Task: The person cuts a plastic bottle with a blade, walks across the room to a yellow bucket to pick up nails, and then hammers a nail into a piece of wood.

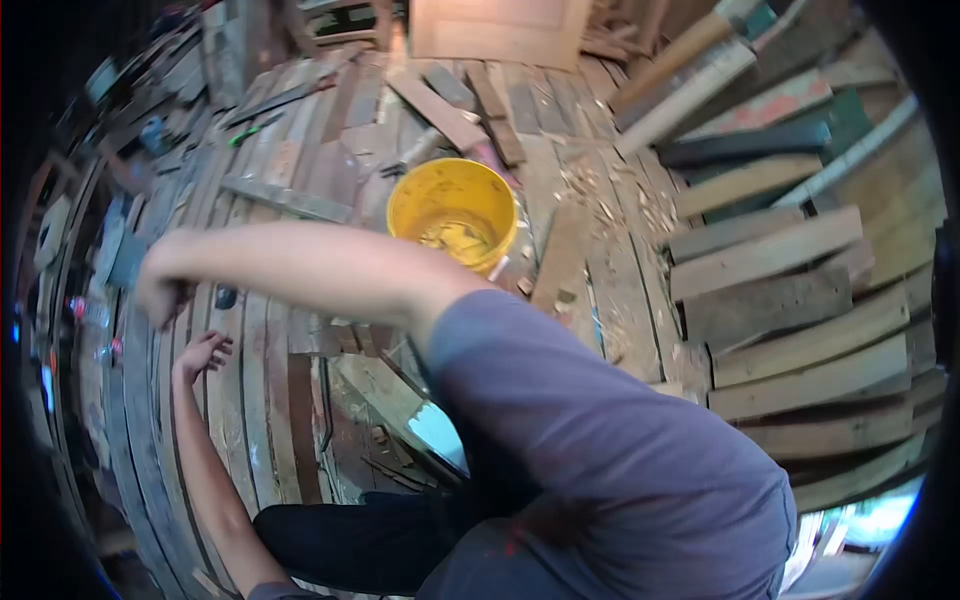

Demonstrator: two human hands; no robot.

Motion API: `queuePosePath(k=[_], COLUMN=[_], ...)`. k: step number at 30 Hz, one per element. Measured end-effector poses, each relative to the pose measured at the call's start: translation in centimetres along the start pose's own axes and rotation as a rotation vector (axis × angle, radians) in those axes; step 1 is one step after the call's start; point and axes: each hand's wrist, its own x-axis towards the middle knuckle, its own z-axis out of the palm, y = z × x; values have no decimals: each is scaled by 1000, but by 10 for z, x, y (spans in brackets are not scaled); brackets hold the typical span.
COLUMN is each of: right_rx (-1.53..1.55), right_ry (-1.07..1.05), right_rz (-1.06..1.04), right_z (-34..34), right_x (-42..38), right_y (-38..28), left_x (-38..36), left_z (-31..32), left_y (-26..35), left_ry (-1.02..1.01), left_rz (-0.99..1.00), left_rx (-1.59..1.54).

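My right arm reaches across the view to the left, and my right hand hangs over the floorboards, smeared by motion. I cannot tell whether its fingers hold anything. Just below it, my left hand is raised with its fingers apart and loosely bent, nothing in them. A small dark object lies on the boards beside my right hand. Past my right forearm stands a yellow bucket, its bottom strewn with pale scraps. My forearm overlaps the bucket's lower edge in this view.
Planks in a row line the right side. A loose board and wood shavings lie beyond and beside the bucket. Clear bottles stand at the left. A green-handled tool rests on the far boards.
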Motion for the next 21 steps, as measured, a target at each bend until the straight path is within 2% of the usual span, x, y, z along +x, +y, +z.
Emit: queuePosePath(k=[1, 2, 3, 5, 12, 15, 16, 17, 19, 20, 21], right_rx=[7, -57, 29, 36, -135, -176, -186, -195, -265, -146, -170], right_ry=[-61, -10, -91, -81, 12, 43, 51, 46, -26, 5, -8], right_rz=[-30, -88, -40, -93, -80, 33, 89, 154, 243, 352, 383], right_z=[-6, -9, -13, -3, 44, 71, 78, 83, 99, 111, 108], right_x=[42, 22, 23, 26, -30, -82, -106, -128, -174, -187, -229], right_y=[-11, -36, -58, -86, -114, -61, -35, -4, 67, 116, 127], left_x=[0, -1, -2, -4, -27, -13, -35, -39, -31, -29, -27], left_z=[4, 8, 10, 15, 12, 19, 38, 41, 43, 46, 49], left_y=[-2, -2, -5, -14, -59, -69, -31, -26, -46, -53, -56], left_ry=[-10, -6, -24, -44, -17, -23, 0, -7, -58, -76, -94], left_rz=[8, -12, -43, -99, -121, -92, -151, -139, -92, -80, -64], left_rx=[3, 13, 5, -2, 186, 273, 297, 279, 271, 276, 285])
